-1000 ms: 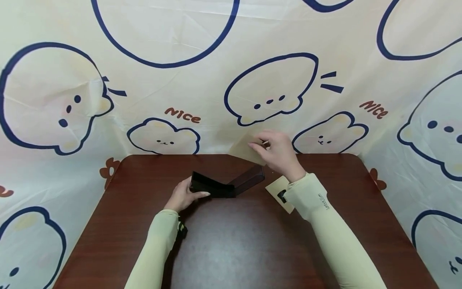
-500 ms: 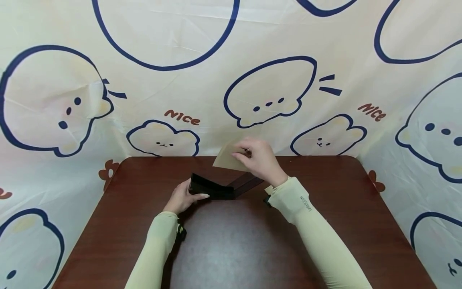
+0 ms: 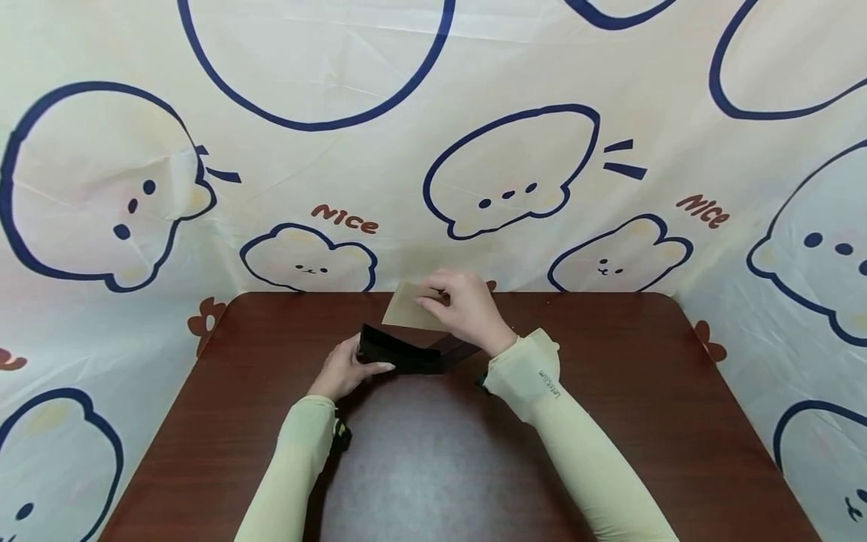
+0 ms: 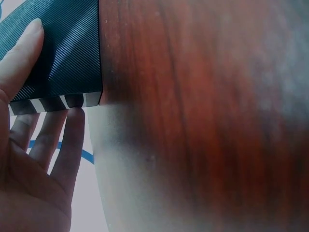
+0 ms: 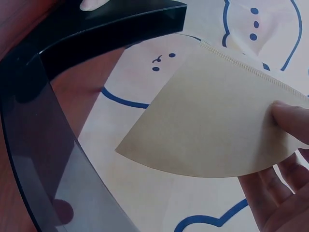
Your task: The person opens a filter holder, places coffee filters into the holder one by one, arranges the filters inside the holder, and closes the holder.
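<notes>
My left hand (image 3: 339,370) grips one end of a black box (image 3: 400,355) standing open over the table. In the left wrist view the thumb lies on the box's ridged face (image 4: 72,53), with the fingers at its striped edge. A dark see-through lid (image 5: 72,159) slants away from the box's other end. My right hand (image 3: 466,307) pinches a tan cone-shaped coffee filter paper (image 5: 198,116) by one side. The paper hangs just behind and above the box, its crimped edge at the upper right in the right wrist view and its curved edge downward.
The brown wooden table (image 3: 609,421) has its far edge against a cream cloth backdrop (image 3: 393,173) printed with blue cartoon outlines. More cloth hangs at both sides. Dark wrist gear (image 3: 342,435) sits under the left sleeve.
My right hand has moved left and down, bringing the filter paper close to the box. A tan piece on the table at right is now hidden by the sleeve. My left hand stays put.
</notes>
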Tool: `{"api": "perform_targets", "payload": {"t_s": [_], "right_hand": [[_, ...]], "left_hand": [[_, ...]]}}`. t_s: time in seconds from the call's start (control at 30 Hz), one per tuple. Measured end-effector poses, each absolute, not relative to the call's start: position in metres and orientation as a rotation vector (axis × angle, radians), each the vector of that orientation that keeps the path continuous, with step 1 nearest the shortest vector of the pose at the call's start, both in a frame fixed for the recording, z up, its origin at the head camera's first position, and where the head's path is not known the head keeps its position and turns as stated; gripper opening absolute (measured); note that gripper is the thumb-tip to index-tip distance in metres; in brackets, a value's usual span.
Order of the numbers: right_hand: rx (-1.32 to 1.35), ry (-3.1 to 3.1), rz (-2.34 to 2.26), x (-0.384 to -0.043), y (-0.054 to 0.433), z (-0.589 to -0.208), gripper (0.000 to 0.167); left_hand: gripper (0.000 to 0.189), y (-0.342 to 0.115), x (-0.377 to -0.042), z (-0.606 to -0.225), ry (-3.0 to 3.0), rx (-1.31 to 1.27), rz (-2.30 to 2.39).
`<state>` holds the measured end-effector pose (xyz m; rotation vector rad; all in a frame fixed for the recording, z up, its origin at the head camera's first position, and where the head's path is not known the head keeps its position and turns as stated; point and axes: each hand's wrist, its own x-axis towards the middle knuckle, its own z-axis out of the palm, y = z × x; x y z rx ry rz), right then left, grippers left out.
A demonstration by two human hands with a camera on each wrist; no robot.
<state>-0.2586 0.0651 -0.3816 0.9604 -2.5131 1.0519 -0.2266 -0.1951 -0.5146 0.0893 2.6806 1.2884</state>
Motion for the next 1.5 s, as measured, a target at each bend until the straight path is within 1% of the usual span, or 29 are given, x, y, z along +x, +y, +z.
{"api": "perform_targets", "payload": {"t_s": [0.13, 0.3, 0.43, 0.53, 0.7, 0.93, 1.17, 1.5], "right_hand": [[0.951, -2.54, 1.02, -0.259, 0.058, -0.383, 0.005], [0.95, -2.555, 0.981, -0.261, 0.048, -0.382, 0.012], [0.945, -2.578, 0.982, -0.262, 0.043, -0.384, 0.01], [0.948, -2.603, 0.993, -0.262, 0.041, -0.387, 0.007], [0.941, -2.633, 1.002, -0.263, 0.039, -0.394, 0.006], [0.925, -2.649, 1.027, -0.262, 0.038, -0.402, 0.008], [0.941, -2.641, 1.022, -0.261, 0.035, -0.409, 0.009], [0.944, -2.693, 0.976, -0.259, 0.031, -0.42, 0.01]], "left_hand": [[0.045, -0.196, -0.228, -0.515, 2.693, 0.106, 1.295], [0.051, -0.196, -0.23, -0.516, 2.692, 0.124, 1.305], [0.057, -0.197, -0.23, -0.516, 2.683, 0.116, 1.299], [0.056, -0.197, -0.23, -0.516, 2.683, 0.105, 1.298], [0.051, -0.198, -0.23, -0.516, 2.689, 0.095, 1.289], [0.052, -0.198, -0.23, -0.516, 2.683, 0.09, 1.286], [0.051, -0.197, -0.23, -0.514, 2.674, 0.085, 1.295], [0.055, -0.196, -0.231, -0.517, 2.672, 0.103, 1.287]]}}
